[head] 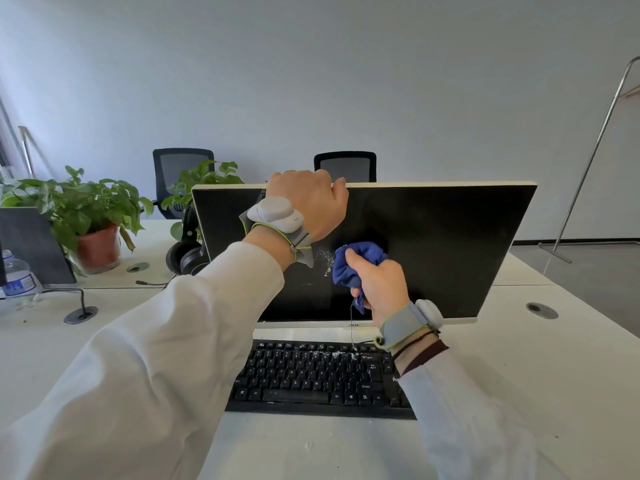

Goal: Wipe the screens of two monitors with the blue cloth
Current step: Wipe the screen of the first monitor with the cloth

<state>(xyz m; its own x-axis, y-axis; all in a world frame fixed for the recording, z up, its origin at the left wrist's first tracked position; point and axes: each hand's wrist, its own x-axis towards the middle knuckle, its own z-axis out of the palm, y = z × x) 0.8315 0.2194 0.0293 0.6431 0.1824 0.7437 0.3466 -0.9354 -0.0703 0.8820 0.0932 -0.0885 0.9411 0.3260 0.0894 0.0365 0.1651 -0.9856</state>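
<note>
A white-framed monitor (pixel 433 244) is seen standing near the middle of a white desk (pixel 540 368), its dark screen facing the camera and tilted back. The top edge of the monitor is gripped by the left hand (pixel 308 206), the fingers curled over and behind the frame, left of its centre. A grey band with a pale pod (pixel 277 216) is worn on that wrist, above a white sleeve.

The blue cloth (pixel 353 263) is bunched into a wad and held in the closed right hand (pixel 377 285), and it is pressed against the screen a little left of centre — contact is likely, though the exact touching point is hidden by the wad. A loose thread is seen hanging from the cloth toward the keyboard (pixel 318 375). White specks are scattered on the screen just left of the cloth, and more lie on the upper key rows.

The black keyboard is placed on the desk just in front of the monitor's base. Toward the left edge of the desk, a potted plant (pixel 86 216) in a terracotta pot, black headphones (pixel 187 251) and a water bottle (pixel 17 278) are found — the second monitor (pixel 31 244) is only partly seen there, at the frame's left border. Two black chairs (pixel 346 166) are set behind the desk.
</note>
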